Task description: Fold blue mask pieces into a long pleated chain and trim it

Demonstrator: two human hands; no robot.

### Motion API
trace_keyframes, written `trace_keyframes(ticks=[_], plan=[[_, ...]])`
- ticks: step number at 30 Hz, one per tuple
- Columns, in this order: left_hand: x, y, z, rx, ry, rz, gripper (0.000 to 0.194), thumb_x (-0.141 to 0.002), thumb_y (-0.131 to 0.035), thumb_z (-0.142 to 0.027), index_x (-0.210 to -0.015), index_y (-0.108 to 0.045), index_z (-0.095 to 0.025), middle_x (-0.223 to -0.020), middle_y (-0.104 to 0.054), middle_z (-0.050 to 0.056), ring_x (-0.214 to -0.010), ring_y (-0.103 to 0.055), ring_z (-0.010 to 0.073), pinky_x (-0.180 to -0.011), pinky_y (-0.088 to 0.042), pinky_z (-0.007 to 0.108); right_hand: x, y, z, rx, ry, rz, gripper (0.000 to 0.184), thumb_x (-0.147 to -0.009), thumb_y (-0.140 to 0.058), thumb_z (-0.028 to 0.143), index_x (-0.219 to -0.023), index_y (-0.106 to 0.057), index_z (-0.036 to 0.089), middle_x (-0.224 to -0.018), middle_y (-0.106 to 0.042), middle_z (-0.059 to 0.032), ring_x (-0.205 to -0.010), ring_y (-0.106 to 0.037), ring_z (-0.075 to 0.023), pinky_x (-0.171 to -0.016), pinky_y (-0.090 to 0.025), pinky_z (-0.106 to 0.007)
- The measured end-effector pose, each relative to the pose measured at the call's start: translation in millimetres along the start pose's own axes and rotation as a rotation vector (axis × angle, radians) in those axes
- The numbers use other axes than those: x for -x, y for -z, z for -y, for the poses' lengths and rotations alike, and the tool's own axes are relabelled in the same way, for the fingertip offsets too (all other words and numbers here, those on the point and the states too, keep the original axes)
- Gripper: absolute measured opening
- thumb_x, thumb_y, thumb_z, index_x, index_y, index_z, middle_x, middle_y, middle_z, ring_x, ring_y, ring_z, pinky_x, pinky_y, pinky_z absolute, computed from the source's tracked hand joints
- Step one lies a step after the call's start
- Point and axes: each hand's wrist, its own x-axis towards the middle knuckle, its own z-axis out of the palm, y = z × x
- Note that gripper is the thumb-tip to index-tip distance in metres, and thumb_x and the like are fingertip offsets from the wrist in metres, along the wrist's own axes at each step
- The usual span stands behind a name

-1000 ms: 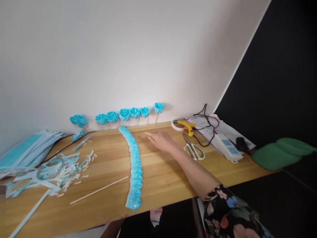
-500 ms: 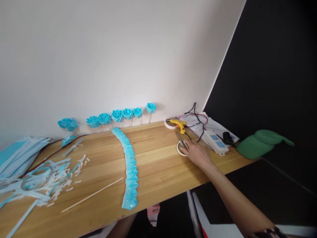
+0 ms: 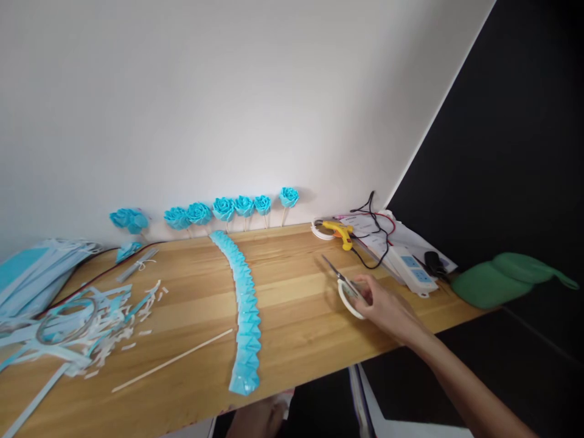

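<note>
My right hand (image 3: 376, 304) is closed on a pair of scissors (image 3: 340, 277), held over the right part of the table with the blades pointing away to the left. A white tape roll (image 3: 347, 302) shows under the scissors and against my fingers; whether I grip it too, I cannot tell. Below the table's front edge, what looks like my left hand (image 3: 258, 418) is partly hidden, its fingers unclear. A long pleated blue strip (image 3: 246, 316) lies curved across the middle of the table. To its left rests a thin wooden stick (image 3: 173, 360).
Several blue flowers on sticks (image 3: 223, 208) lean along the wall. Face masks (image 3: 41, 274) and cut scraps (image 3: 109, 325) lie at left. A yellow glue gun (image 3: 340, 231), papers, cables, a power strip (image 3: 413, 271) and a green bag (image 3: 493, 283) are at right.
My right hand has taken hold of the scissors and raised them from the tabletop. The view has shifted slightly. More of what looks like my left hand shows below the table edge.
</note>
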Motion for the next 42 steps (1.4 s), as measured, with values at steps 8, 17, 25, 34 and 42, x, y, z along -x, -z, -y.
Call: trace_keyframes(ticks=[8,17,25,34,42], plan=[[2,12.2,-53,0.584,-0.039,0.069,0.053,-0.085,-0.061,-0.06,-0.128,-0.067,-0.029,-0.12,-0.067,0.011,-0.098,-0.067,0.0246,-0.081,-0.056,0.036,27,1,91,-0.319,0.277,-0.244,0.047,-0.08,-0.06,0.035,-0.125,-0.051,0.022,-0.092,-0.07,-0.0038,-0.073,-0.069,-0.0186,-0.066,-0.052,-0.029],[-35,40.3,-115,1.037,-0.13,-0.558,0.058,-0.087,-0.065,-0.051,-0.134,-0.058,-0.017,-0.109,-0.066,0.012,-0.074,-0.061,0.0152,-0.062,-0.052,0.026,66,-19,135,-0.35,0.748,-0.386,0.019,-0.096,-0.052,0.023,-0.113,-0.059,0.023,-0.103,-0.071,-0.0062,-0.093,-0.07,-0.0179,-0.078,-0.057,-0.028],[-25,38.2,-116,0.976,-0.142,-0.53,0.062,-0.086,-0.064,-0.058,-0.124,-0.062,-0.009,-0.07,-0.062,0.003,-0.057,-0.059,0.0132,-0.059,-0.051,0.027,77,-8,124,-0.293,0.83,-0.464,0.026,-0.096,-0.049,0.014,-0.118,-0.06,0.022,-0.106,-0.074,-0.0077,-0.098,-0.073,-0.0178,-0.083,-0.059,-0.026],[-22,43.2,-107,1.051,-0.076,-0.618,0.056,-0.079,-0.072,-0.054,-0.114,-0.068,-0.01,-0.075,-0.066,0.005,-0.065,-0.06,0.0148,-0.063,-0.052,0.028,92,11,123,-0.307,0.806,-0.464,0.039,-0.092,-0.057,0.021,-0.129,-0.065,0.03,-0.126,-0.07,-0.0064,-0.113,-0.069,-0.0242,-0.097,-0.058,-0.037],[-11,32.8,-93,0.993,-0.053,-0.408,0.059,-0.081,-0.069,-0.059,-0.115,-0.069,-0.011,-0.071,-0.064,0.006,-0.058,-0.06,0.0148,-0.058,-0.051,0.028,69,-23,119,-0.782,0.311,-0.1,0.045,-0.093,-0.055,0.048,-0.127,-0.065,0.021,-0.119,-0.073,-0.0123,-0.103,-0.072,-0.0244,-0.082,-0.062,-0.033]])
